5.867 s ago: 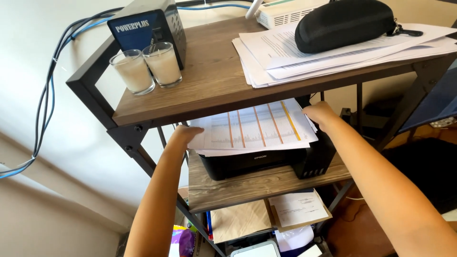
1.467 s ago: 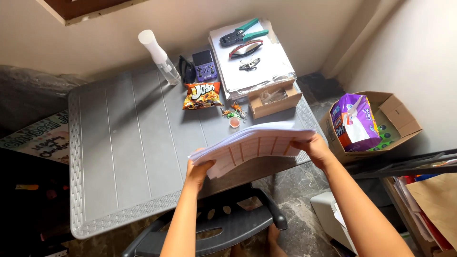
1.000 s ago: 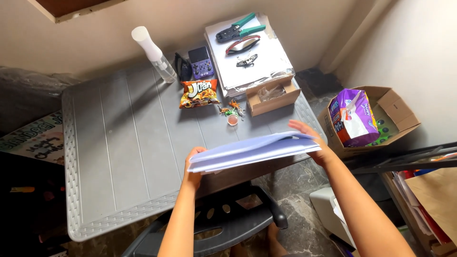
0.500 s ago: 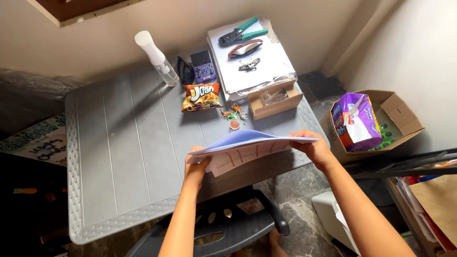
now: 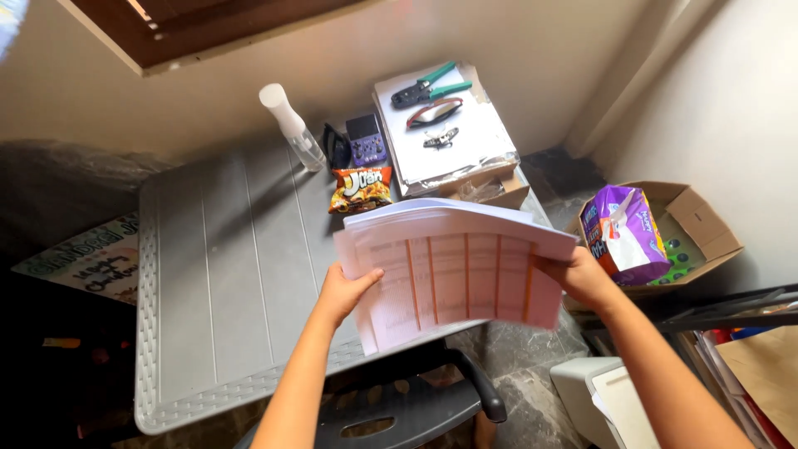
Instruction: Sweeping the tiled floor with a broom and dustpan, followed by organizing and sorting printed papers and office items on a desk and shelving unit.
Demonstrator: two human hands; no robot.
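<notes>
Paper stack [image 5: 453, 270] held in air above near right corner of grey table [image 5: 216, 274], tilted toward camera, orange column lines showing; left hand [image 5: 345, 293] clamps stack's 9 o'clock edge, thumb on top sheet; right hand [image 5: 582, 278] clamps 3 o'clock edge, fingers curled beneath; stack spans between both grips; snack bag [image 5: 360, 188] at stack's 11 o'clock; purple package [image 5: 619, 229] in cardboard box [image 5: 694, 224] at 3 o'clock.

Paper stack [image 5: 453, 270] hides small cardboard box [image 5: 499, 185] front, table edge; print blurred.
</notes>
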